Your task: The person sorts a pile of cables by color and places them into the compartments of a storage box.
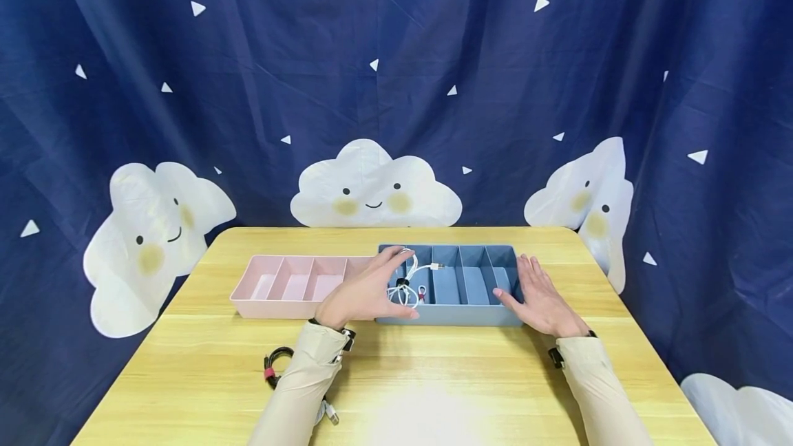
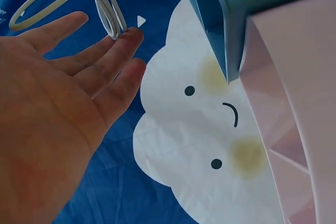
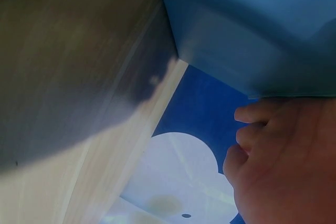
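Note:
My left hand (image 1: 365,288) is over the left end of a blue divided organizer box (image 1: 449,315), thumb and fingers spread apart. A coiled white USB cable (image 1: 405,292) with a black tie shows between them; in the left wrist view its loop (image 2: 107,17) is at the straight fingertips. Whether the cable hangs from them or is loose, I cannot tell. My right hand (image 1: 545,298) rests against the box's right end, fingers straight along the outside and thumb over the front rim. A small cable end with a red tie (image 1: 422,294) shows inside the box.
A pink divided box (image 1: 272,308) stands left of the blue one, partly behind my left hand. On the wooden table (image 1: 471,377), a black cable (image 1: 270,370) with a red tie and a white USB plug (image 1: 331,413) lie by my left sleeve. A blue curtain hangs behind.

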Demonstrator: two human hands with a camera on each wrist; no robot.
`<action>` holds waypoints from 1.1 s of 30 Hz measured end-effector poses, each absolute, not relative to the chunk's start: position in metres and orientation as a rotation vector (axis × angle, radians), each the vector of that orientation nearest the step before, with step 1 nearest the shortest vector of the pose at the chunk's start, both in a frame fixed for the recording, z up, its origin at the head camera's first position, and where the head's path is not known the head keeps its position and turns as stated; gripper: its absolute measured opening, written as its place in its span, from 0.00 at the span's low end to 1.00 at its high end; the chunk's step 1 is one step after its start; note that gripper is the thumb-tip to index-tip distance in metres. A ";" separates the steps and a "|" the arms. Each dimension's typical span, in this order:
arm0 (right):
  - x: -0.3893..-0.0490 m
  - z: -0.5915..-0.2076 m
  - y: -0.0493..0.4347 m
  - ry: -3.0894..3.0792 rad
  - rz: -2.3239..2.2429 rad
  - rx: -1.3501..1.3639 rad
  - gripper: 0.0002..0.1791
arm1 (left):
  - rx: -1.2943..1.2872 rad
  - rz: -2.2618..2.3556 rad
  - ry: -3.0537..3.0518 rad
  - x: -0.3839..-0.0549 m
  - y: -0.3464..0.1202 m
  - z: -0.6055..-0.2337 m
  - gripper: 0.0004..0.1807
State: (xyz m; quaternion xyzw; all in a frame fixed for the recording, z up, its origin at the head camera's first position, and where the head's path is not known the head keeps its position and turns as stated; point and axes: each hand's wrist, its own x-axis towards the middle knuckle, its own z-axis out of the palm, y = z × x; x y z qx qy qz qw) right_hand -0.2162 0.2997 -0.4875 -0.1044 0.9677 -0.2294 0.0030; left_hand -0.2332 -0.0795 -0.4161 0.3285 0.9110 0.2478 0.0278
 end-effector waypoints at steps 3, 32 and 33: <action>-0.217 -0.488 0.301 3.038 -0.710 -0.318 0.58 | 1.023 0.762 2.809 -0.233 -0.074 -0.415 0.61; -0.220 -0.491 0.302 3.041 -0.694 -0.306 0.58 | 1.051 0.762 2.775 -0.245 -0.037 -0.424 0.60; -0.219 -0.490 0.303 3.043 -0.693 -0.306 0.58 | 1.050 0.769 2.771 -0.245 -0.037 -0.424 0.60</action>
